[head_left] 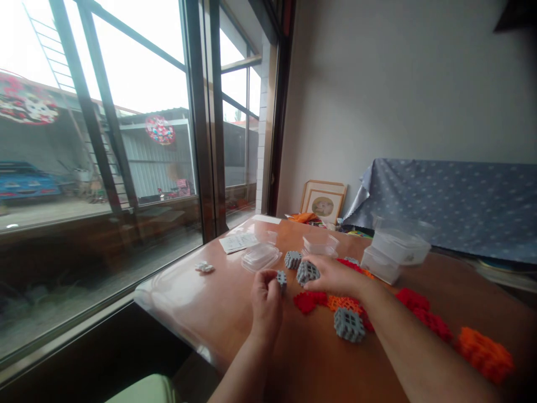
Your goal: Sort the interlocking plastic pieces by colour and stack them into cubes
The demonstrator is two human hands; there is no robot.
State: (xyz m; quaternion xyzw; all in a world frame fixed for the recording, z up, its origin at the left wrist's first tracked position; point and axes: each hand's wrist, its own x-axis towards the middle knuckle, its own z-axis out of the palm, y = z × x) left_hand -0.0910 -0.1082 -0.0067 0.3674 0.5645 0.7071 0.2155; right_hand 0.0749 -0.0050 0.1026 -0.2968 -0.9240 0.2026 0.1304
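Left hand (267,299) pinching small grey piece (282,277) – right hand (335,275) gripping larger grey block (307,273) just rightward, narrow gap separating both; long axes staying unclear.

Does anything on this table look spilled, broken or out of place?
Nothing looks spilled or broken. Mildly odd: a small pale cluster lies alone toward the table's left edge, apart from the grey blocks and red pieces. It's too blurred to identify.
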